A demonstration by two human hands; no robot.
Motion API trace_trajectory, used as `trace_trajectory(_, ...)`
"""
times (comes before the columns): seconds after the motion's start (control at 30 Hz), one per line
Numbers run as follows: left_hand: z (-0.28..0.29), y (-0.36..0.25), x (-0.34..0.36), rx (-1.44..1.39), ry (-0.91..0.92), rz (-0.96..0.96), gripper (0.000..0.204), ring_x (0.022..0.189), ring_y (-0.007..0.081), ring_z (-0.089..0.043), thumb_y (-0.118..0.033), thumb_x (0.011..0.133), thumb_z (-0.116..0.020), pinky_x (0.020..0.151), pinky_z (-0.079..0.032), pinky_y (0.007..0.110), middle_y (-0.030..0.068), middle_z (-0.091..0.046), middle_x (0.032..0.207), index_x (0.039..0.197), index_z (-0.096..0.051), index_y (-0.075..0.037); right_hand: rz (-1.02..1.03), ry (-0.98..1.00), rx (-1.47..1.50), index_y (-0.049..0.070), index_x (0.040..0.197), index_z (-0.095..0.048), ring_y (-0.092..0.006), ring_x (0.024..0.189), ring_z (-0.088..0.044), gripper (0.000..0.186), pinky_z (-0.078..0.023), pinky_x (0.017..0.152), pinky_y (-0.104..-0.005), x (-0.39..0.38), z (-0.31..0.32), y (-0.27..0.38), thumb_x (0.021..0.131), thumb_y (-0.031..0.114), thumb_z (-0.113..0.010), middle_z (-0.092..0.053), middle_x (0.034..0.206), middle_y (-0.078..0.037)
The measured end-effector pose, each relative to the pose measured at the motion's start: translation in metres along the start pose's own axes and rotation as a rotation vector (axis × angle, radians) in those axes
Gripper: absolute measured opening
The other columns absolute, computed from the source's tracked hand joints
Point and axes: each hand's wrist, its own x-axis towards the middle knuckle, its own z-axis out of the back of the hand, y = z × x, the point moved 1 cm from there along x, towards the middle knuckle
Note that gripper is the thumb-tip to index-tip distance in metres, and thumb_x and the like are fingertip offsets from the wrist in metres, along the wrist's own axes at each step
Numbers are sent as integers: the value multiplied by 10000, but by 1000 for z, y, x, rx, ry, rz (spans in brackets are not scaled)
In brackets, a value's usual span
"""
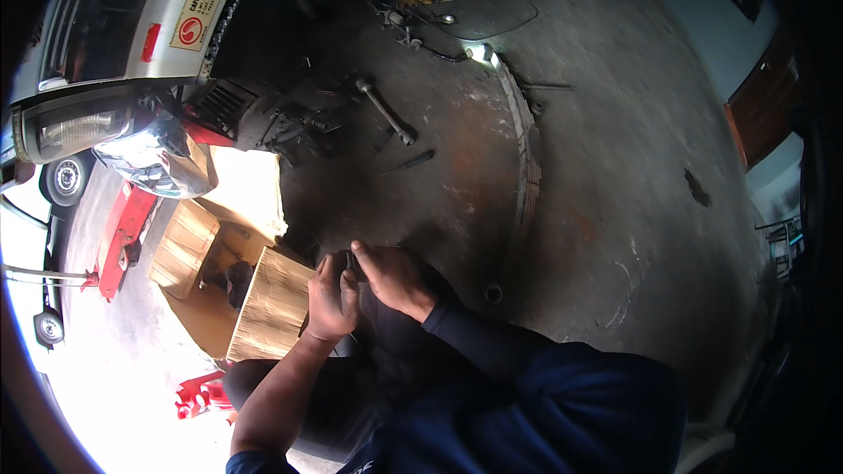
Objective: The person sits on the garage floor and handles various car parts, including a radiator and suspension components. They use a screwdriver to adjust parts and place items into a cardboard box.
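My left hand [332, 300] and my right hand [395, 279] meet in front of my lap, fingers curled toward each other. Between them is a small dark piece [353, 265], mostly covered by the fingers, so its kind does not show. Both hands look smudged with dirt. Just left of my left hand stands an opened cardboard box [274, 303] with its flaps spread and dark parts inside.
On the floor ahead lie a long metal bar tool [386, 111], a thin dark tool [413, 161] and a long curved leaf spring [524, 145]. A ring-shaped part [493, 293] sits to my right. A raised vehicle [167, 26] and a red jack [127, 233] stand at left.
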Motion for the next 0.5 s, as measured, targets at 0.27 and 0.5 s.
trace_trajectory(0.27, 3, 5, 0, -68, -29, -8, 315, 901, 513, -660, -183, 1052, -519, 782, -525, 523, 281, -676, 997, 1210, -648, 57, -338, 138, 198, -5, 1031, -676, -414, 855, -714, 533, -542, 767, -496, 4, 4, 5, 1197, 411, -388, -728, 910, -222)
trace_trajectory(0.5, 1, 7, 1, -212, -54, 109, 399, 853, 357, -686, -290, 1129, -476, 774, -534, 432, 202, -687, 958, 1243, -647, 51, -193, 103, 282, -14, 1099, -707, -328, 880, -724, 611, -549, 824, -422, 2, -4, -19, 1186, 501, -392, -763, 967, -192)
